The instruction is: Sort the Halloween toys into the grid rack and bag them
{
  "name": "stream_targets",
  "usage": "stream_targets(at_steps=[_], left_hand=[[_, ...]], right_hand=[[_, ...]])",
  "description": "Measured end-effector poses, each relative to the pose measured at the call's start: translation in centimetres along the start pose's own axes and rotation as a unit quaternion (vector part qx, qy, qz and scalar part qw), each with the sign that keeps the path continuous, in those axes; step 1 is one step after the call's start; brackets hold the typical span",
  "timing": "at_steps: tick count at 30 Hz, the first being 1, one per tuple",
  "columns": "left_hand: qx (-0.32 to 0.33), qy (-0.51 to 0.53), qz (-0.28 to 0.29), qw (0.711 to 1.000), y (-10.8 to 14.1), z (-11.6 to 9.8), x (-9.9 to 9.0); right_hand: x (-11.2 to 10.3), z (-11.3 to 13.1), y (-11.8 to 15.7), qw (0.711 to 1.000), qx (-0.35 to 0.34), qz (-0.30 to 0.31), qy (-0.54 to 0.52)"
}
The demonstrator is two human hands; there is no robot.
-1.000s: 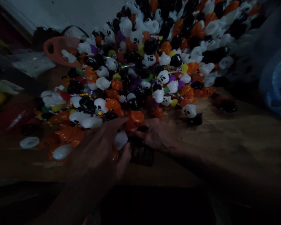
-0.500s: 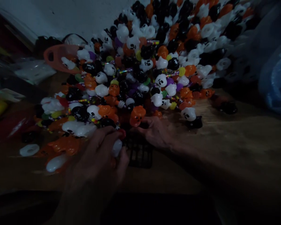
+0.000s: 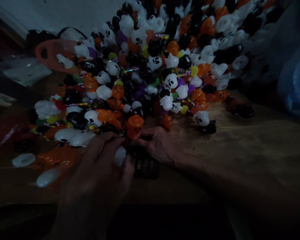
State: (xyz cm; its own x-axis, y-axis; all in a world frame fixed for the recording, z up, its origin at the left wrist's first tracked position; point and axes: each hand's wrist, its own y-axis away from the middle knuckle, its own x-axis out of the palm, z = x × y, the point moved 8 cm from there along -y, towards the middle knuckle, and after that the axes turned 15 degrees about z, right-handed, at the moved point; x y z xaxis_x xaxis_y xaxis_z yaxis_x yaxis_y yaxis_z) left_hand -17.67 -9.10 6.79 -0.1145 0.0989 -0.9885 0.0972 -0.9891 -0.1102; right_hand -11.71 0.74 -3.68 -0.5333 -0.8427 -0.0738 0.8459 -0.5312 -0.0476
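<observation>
My left hand (image 3: 97, 166) is closed around a small white plastic piece (image 3: 120, 156), which shows between fingers and thumb; its other end is hidden. My right hand (image 3: 160, 145) pinches an orange pumpkin-faced plastic head (image 3: 135, 126) near its base, holding it upright with the face toward me. The two hands nearly meet at a dark, reddish spot whose details are lost in shadow. Below them lies a black grid-like frame (image 3: 146, 168) on the wooden table (image 3: 252, 156).
Beyond my hands rises a large pile of white ghost, black cat and orange pumpkin heads (image 3: 171, 81), with candy-filled tubes among them. An orange basket (image 3: 52, 53) stands at the back left. Loose white and orange pieces (image 3: 48, 176) lie at the left; bluish plastic (image 3: 295, 83) is at the right.
My right hand has brought the orange pumpkin head left, closer to my left hand. A red piece seen at my left fingertips is now mostly hidden. The view has shifted slightly.
</observation>
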Motion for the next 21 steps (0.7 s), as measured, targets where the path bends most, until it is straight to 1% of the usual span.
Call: stream_targets(at_steps=[4,7,9,11,13,15,18,21], left_hand=[[0.011,0.028,-0.001,1.000,0.2,0.5,0.0],[-0.025,0.078,0.012,0.997,0.3,1.4,0.1],[-0.058,0.121,0.016,0.991,0.5,2.1,0.0],[-0.077,0.170,0.018,0.982,0.7,2.6,0.0],[-0.074,0.205,0.028,0.976,0.8,2.7,0.0],[-0.054,0.208,0.038,0.976,0.8,2.6,0.0],[-0.016,0.195,0.048,0.979,0.8,2.2,0.0],[-0.012,0.192,0.053,0.980,1.0,2.2,0.2]], right_hand=[[0.2,0.7,0.3,0.995,-0.004,-0.003,0.101],[1.0,1.5,0.5,0.976,-0.028,0.011,0.215],[1.5,1.8,0.5,0.962,-0.040,0.025,0.270],[1.7,2.0,0.5,0.958,-0.050,0.029,0.282],[1.7,2.3,0.3,0.958,-0.065,0.036,0.277],[1.7,2.6,0.0,0.954,-0.080,0.047,0.285],[2.0,2.7,-0.5,0.945,-0.100,0.082,0.301],[2.5,2.6,-0.7,0.937,-0.140,0.117,0.298]])
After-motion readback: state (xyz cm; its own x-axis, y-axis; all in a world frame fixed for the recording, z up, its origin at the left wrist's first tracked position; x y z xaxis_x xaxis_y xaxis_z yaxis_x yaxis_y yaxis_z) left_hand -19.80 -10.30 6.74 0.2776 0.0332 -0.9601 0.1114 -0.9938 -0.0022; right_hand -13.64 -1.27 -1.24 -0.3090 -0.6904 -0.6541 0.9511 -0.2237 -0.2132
